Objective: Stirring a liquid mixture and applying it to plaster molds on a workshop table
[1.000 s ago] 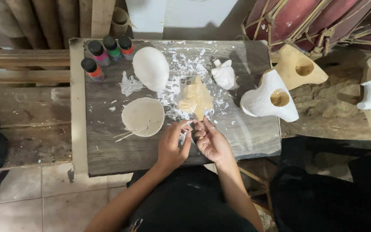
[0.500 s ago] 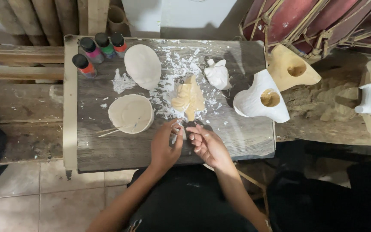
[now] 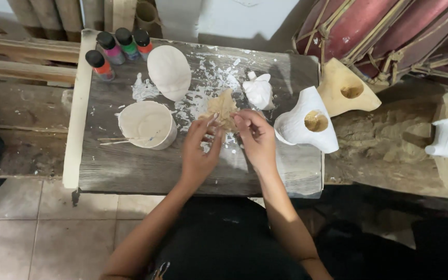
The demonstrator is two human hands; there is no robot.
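Head view: I see my left hand [image 3: 199,150] and right hand [image 3: 255,137] both pinching the tan carving [image 3: 223,108] beside the bowl [image 3: 147,124].

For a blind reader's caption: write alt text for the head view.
Two hands, left hand and right hand, touch a tan leaf-shaped piece on a paint-splattered wooden table. Nearby are a white bowl, a white oval form and four small paint bottles.
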